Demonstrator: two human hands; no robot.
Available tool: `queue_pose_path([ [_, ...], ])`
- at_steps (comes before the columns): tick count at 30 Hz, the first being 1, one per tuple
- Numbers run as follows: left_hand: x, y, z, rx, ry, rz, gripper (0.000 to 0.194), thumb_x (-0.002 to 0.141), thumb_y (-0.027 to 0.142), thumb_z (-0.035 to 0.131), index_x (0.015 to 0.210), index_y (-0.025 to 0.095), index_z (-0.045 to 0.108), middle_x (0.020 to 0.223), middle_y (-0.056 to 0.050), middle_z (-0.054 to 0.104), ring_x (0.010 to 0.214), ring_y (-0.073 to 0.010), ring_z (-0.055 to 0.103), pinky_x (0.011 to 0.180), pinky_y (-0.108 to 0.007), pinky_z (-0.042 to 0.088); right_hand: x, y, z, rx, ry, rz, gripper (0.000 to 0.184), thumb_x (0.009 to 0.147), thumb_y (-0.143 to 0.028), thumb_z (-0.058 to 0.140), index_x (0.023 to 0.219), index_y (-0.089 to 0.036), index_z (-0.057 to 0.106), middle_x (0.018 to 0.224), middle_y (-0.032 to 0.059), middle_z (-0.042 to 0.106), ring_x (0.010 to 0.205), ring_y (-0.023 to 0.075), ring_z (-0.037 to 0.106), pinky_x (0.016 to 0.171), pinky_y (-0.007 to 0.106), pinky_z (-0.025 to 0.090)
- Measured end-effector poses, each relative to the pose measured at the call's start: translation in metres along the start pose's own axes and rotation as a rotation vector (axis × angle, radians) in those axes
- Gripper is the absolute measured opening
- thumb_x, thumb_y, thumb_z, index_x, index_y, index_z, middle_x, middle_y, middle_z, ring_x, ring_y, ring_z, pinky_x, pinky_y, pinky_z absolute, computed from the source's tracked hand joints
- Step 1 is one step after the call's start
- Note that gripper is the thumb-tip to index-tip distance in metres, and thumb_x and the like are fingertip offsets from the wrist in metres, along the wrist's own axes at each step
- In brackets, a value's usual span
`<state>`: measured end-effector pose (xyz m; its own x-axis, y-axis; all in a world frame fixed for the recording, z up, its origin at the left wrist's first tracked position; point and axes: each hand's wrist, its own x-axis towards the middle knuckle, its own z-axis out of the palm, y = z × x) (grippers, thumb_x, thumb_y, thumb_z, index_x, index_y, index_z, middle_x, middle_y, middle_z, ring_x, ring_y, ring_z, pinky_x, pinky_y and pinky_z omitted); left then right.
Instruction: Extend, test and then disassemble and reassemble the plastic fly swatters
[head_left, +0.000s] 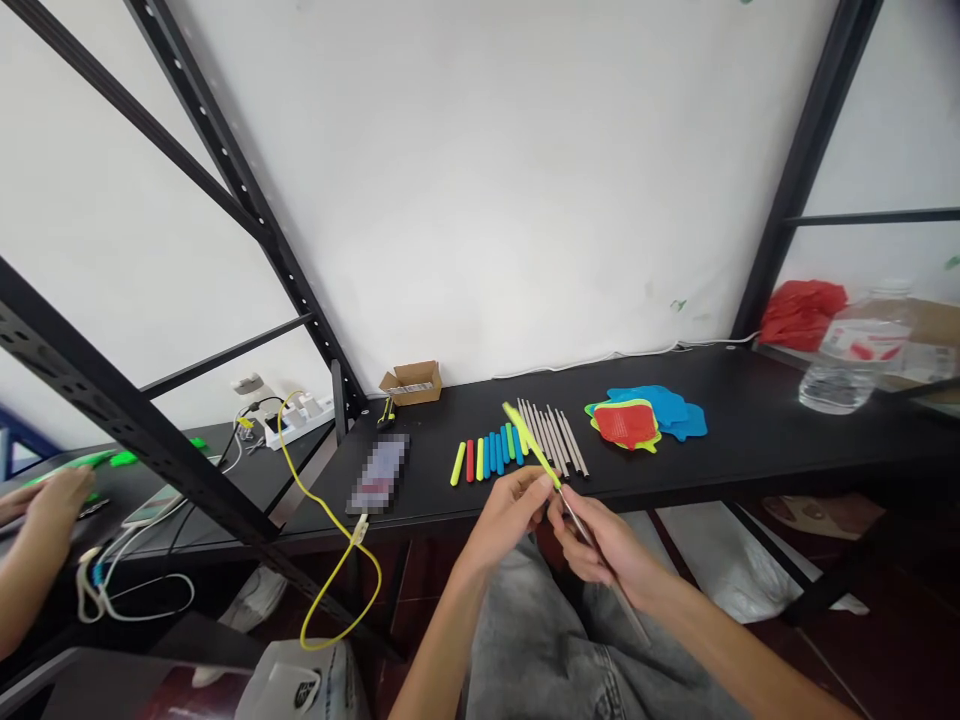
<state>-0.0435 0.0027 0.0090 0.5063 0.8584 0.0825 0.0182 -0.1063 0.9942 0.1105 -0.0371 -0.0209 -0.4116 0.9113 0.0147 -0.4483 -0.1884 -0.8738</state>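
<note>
In front of my lap, above the table's front edge, both hands are closed on one thin piece. My left hand (517,505) pinches the lower end of a yellow-green grip sleeve (531,432), which points up and away to the left. Below it, my right hand (604,545) is wrapped round a thin metal rod (628,612) that meets the sleeve's lower end. The exact joint is partly hidden by my fingers. Just beyond, a row of yellow, red, blue and green sleeves (493,455) lies beside several metal rods (559,435).
Flat red, yellow and blue pieces (630,424) lie stacked at right. Leftward are a phone (380,472) on a yellow cable (309,490), a small cardboard box (417,383) and a black-and-yellow cutter (385,412). A bottle (855,350) stands far right. Another person's hand (64,500) works at far left.
</note>
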Motion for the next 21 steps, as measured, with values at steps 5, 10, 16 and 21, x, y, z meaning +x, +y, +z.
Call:
queue_pose_path([
  [5, -0.001, 0.003, 0.009, -0.020, -0.009, 0.067, 0.049, 0.084, 0.056, 0.060, 0.097, 0.010, 0.070, 0.067, -0.001, 0.054, 0.059, -0.0093, 0.042, 0.055, -0.021, 0.033, -0.002, 0.000, 0.005, -0.035, 0.061, -0.038, 0.034, 0.092, -0.053, 0.051, 0.087, -0.020, 0.052, 0.042, -0.0112, 0.035, 0.028, 0.0034, 0.015, 0.033, 0.019, 0.013],
  [10, -0.001, -0.007, 0.023, 0.007, 0.203, 0.130, 0.044, 0.090, 0.052, 0.054, 0.092, 0.012, 0.072, 0.065, -0.002, 0.057, 0.062, -0.0127, 0.051, 0.060, -0.025, 0.041, 0.001, 0.009, 0.005, -0.230, 0.136, -0.080, 0.040, 0.090, -0.056, 0.052, 0.076, -0.019, 0.050, 0.042, -0.0097, 0.037, 0.029, 0.0035, 0.018, 0.031, 0.019, 0.012],
  [16, 0.004, -0.003, -0.009, -0.248, 0.439, 0.121, 0.044, 0.084, 0.055, 0.059, 0.085, 0.012, 0.069, 0.072, -0.004, 0.061, 0.054, -0.0089, 0.047, 0.046, -0.020, 0.033, -0.009, 0.022, 0.016, 0.007, 0.043, 0.003, 0.041, 0.089, -0.058, 0.052, 0.073, -0.021, 0.045, 0.039, -0.0115, 0.030, 0.026, 0.0036, 0.018, 0.032, 0.020, 0.010],
  [21, -0.011, 0.019, -0.058, -0.212, 0.680, 0.238, 0.036, 0.084, 0.050, 0.061, 0.084, 0.014, 0.067, 0.067, 0.000, 0.054, 0.055, -0.0071, 0.045, 0.048, -0.019, 0.033, -0.004, 0.012, -0.009, -0.029, 0.208, -0.028, 0.037, 0.087, -0.055, 0.056, 0.080, -0.019, 0.054, 0.044, -0.0108, 0.032, 0.029, 0.0026, 0.019, 0.034, 0.019, 0.013],
])
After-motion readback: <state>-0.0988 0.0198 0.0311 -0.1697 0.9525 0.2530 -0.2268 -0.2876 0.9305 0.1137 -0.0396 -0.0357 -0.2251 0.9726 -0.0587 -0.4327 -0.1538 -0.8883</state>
